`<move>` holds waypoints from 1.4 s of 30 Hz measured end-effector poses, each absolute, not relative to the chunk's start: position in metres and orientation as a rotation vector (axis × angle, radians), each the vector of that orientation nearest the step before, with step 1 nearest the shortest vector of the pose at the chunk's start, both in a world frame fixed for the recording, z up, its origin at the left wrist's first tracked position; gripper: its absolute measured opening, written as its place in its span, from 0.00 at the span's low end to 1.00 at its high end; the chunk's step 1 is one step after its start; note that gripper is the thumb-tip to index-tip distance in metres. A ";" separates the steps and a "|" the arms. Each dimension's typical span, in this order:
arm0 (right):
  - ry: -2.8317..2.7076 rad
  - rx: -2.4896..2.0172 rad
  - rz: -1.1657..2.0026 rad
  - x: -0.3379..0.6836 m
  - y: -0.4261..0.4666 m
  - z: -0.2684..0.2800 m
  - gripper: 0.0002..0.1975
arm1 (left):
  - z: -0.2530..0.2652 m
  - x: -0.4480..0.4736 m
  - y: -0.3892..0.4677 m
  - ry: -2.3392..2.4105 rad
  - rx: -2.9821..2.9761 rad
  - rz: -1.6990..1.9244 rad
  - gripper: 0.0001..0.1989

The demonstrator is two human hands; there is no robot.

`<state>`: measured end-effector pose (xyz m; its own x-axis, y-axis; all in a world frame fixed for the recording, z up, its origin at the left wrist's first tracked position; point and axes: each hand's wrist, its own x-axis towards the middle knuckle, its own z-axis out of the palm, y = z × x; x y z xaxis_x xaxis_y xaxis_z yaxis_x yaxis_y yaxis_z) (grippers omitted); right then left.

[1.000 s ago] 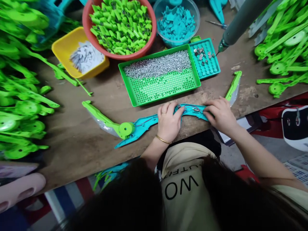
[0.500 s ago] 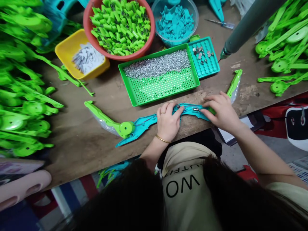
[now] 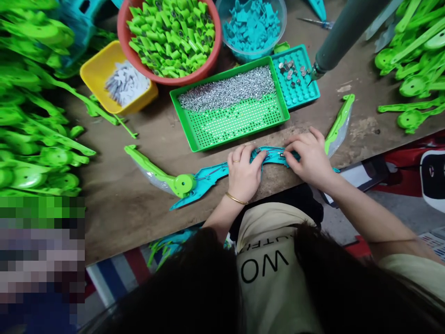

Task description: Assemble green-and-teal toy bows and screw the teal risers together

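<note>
You are pressing both hands onto the teal toy (image 3: 208, 178) lying at the table's (image 3: 139, 218) near edge. Its long axis is running left to right, bowing slightly, with green ends pointing away from you at far left and far right. Your left hand (image 3: 243, 174) is gripping its middle, thumb on top. Your right hand (image 3: 309, 157) is pinching the small metal part (image 3: 278, 152) beside it.

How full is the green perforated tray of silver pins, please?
Partly full. The silver pins are heaped along the far half of the green perforated tray, while the near half shows bare rows of holes.
</note>
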<state>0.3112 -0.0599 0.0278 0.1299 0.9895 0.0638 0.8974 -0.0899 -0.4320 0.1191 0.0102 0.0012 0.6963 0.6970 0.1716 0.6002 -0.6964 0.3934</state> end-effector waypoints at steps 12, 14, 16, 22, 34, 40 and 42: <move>-1.771 -2.065 0.430 0.306 -0.067 0.032 0.08 | -0.001 0.119 0.008 1.037 2.590 0.452 0.14; -1.732 -2.065 0.472 0.306 -0.065 0.031 0.07 | -0.001 0.120 0.008 1.039 2.595 0.459 0.14; -1.716 -2.072 0.492 0.305 -0.064 0.030 0.06 | -0.001 0.121 0.008 1.043 2.610 0.471 0.14; -1.898 -1.982 0.391 0.305 -0.070 0.028 0.07 | -0.003 0.120 0.007 1.042 2.611 0.474 0.14; -2.128 -1.908 0.092 0.316 -0.107 0.018 0.16 | -0.001 0.122 0.017 0.715 2.700 0.442 0.17; -2.062 -2.025 0.082 0.317 -0.116 0.014 0.20 | -0.005 0.121 0.018 0.668 2.731 0.465 0.17; -2.032 -2.023 0.100 0.315 -0.118 0.013 0.20 | -0.006 0.121 0.019 0.662 2.719 0.433 0.16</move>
<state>0.3146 -0.1178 0.0127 0.0129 0.9897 0.1423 0.9709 0.0216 -0.2384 0.1207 0.0188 -0.0055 0.8475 0.4850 0.2155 0.3918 -0.8456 0.3626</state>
